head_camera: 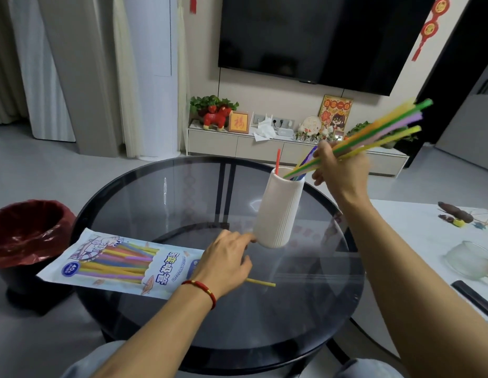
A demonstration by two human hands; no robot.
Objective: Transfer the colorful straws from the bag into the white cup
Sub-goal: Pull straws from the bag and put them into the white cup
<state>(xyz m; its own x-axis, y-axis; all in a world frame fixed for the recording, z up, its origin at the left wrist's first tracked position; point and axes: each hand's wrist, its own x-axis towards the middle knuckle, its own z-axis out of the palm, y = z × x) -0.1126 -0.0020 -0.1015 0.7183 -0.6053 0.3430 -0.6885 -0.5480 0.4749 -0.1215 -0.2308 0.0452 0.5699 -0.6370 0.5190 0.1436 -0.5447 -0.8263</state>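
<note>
A tall ribbed white cup [278, 211] stands tilted on the round glass table [182, 309], its mouth leaning away to the right. A red straw [277, 161] stands in it. My right hand [341, 170] grips a bundle of colorful straws [384, 132] above the cup, their lower ends inside its mouth. My left hand [226, 263] rests on the table, its fingertips touching the cup's base, its palm over the end of the straw bag [120, 266]. One yellow straw [260, 282] lies loose on the glass by my left hand.
A bin with a red liner [27, 236] stands left of the table. A white side table [417, 227] at the right carries a glass bowl [470, 261] and small items. A TV and a low cabinet are behind.
</note>
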